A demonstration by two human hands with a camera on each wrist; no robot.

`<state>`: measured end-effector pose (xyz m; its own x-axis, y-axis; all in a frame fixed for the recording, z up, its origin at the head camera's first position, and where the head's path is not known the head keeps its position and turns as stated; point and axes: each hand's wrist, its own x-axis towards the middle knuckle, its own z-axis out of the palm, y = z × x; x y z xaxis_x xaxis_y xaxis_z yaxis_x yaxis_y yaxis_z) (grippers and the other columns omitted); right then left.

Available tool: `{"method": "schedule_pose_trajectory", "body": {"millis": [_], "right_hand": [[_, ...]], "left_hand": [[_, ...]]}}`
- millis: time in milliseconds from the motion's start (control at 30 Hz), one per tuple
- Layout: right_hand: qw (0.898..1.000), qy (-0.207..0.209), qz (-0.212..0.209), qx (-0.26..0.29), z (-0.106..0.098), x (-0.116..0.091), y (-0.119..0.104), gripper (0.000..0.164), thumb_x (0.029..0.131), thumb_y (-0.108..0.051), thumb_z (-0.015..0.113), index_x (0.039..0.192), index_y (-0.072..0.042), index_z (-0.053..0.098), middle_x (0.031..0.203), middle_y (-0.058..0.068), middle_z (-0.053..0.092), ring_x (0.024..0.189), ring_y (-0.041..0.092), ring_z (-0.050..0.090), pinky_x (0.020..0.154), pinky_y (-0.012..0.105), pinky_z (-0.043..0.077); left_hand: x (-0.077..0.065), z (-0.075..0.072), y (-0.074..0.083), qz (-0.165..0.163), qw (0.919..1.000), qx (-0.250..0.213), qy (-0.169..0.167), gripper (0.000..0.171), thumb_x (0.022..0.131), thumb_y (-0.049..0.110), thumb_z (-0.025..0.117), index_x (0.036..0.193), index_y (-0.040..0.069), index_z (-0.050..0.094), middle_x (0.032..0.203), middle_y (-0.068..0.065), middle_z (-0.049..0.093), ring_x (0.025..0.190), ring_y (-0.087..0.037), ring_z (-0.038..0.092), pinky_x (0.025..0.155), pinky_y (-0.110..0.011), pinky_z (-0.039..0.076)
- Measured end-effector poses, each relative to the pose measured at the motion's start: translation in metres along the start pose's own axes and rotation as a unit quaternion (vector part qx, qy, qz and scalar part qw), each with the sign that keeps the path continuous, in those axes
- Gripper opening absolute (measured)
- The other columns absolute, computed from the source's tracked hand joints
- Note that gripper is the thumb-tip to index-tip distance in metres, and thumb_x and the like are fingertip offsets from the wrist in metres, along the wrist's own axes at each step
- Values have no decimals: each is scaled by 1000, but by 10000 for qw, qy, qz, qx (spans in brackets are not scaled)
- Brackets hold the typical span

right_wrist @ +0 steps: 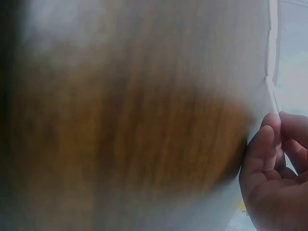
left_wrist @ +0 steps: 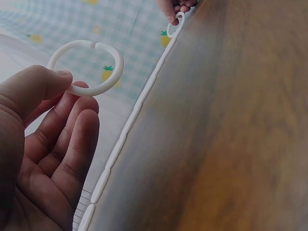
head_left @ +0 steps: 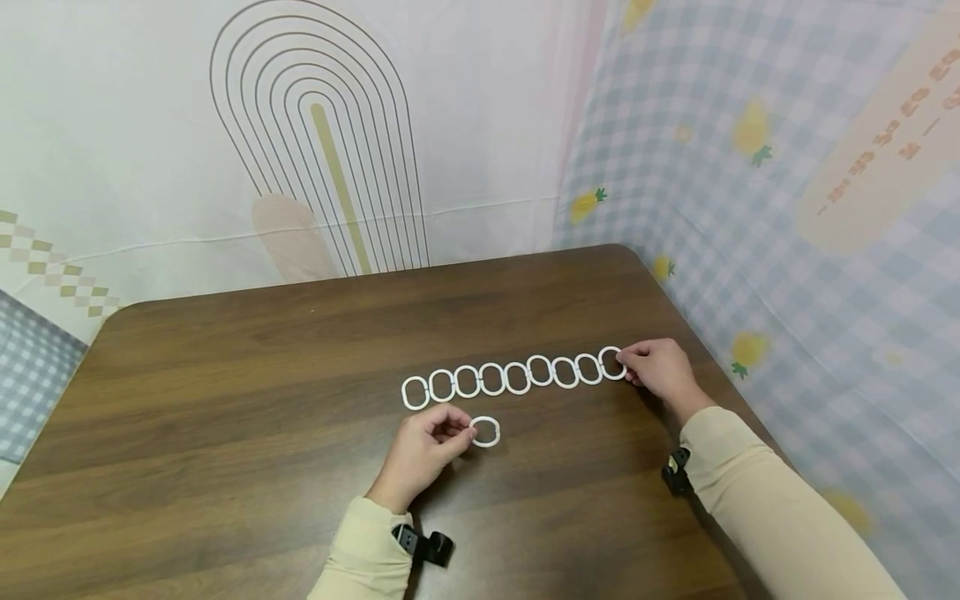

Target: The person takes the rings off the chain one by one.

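Observation:
My left hand [head_left: 429, 446] pinches a loose white plastic ring [head_left: 485, 432] between thumb and fingers, held above the wooden table. In the left wrist view that ring [left_wrist: 118, 72] is oval, with a small gap in its edge. Beyond it, a row of several similar white oval rings [head_left: 491, 379] lies across the table, each beside or joined to its neighbour; which of the two I cannot tell. At the row's right end, my right hand [head_left: 660, 367] pinches the last ring [head_left: 612, 363], whose near side is tilted up in the left wrist view.
The brown wooden table [head_left: 225, 375] has rounded far corners. A white patterned cloth [head_left: 487, 100] hangs behind it, and a checked cloth with pineapples [head_left: 810, 308] hangs close along the right edge. Dark straps with small devices [head_left: 423, 546] sit on both wrists.

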<state>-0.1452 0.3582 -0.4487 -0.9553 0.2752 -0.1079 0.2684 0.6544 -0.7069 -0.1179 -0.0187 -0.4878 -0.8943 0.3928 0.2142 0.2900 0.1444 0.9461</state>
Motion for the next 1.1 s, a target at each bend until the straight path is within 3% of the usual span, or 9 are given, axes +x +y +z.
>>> {"method": "schedule_pose_trajectory", "body": {"millis": [600,1100], "right_hand": [[9965,-173,-65,-819,-3,4,2,23,94,-24,69,89,-2,75,64,-2,67,59,8,60,58,26,47],[9979,-97,-269,-574,-2,0,8,27,95,-26,69,97,0,76,69,1,70,63,10,63,60,26,50]], "left_hand": [[2,1,0,-71,9998,163,-16,6,88,6,76,90,4,72,82,-2,71,72,-6,63,65,-22,55],[1,1,-2,-24,9998,208,18,6,87,7,78,90,6,72,82,-1,71,71,-7,63,65,-22,55]]}}
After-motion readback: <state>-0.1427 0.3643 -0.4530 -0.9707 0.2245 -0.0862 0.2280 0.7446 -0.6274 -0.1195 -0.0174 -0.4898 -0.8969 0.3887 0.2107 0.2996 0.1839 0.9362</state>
